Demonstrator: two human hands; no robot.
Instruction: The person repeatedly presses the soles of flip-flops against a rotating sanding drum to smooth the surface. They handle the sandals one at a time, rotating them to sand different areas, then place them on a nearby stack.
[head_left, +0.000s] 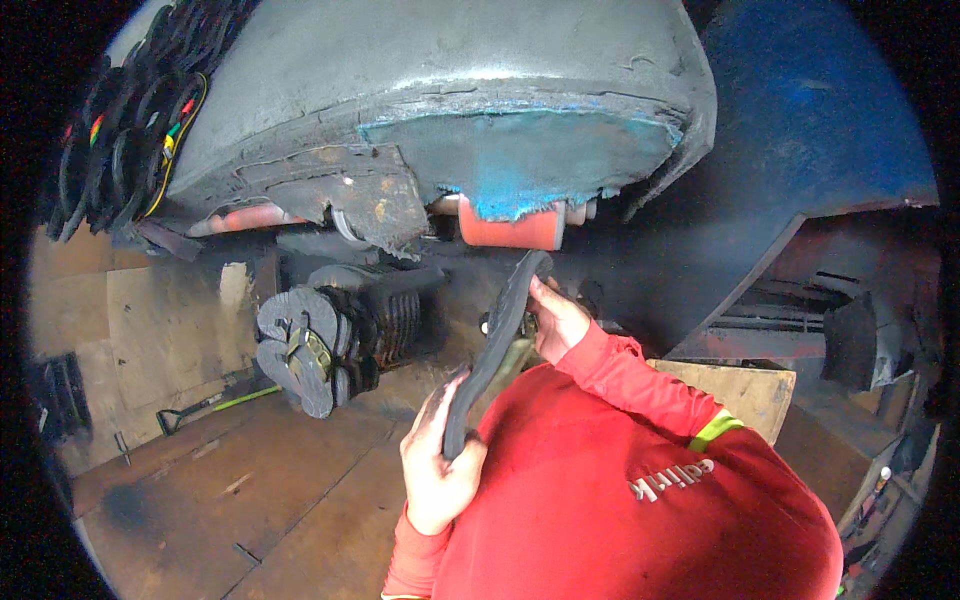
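A dark grey flip-flop (497,340), seen edge-on, is held at both ends. My left hand (440,475) is closed on its lower end, with the thumb against the near side. Higher up and to the right, my right hand (557,318) grips the upper end. That end is just below an orange-red sanding drum (512,228), which shows under a dusty grey hood (520,60). A small gap seems to lie between them, though I cannot tell for sure. The strap side of the flip-flop is mostly hidden.
Stacked flip-flops (305,345) with olive straps stand at the left. Black straps (130,130) hang at the upper left. A green-handled tool (245,397) lies on the brown floor (300,490). A blue panel (810,110) and a wooden board (735,385) are at the right.
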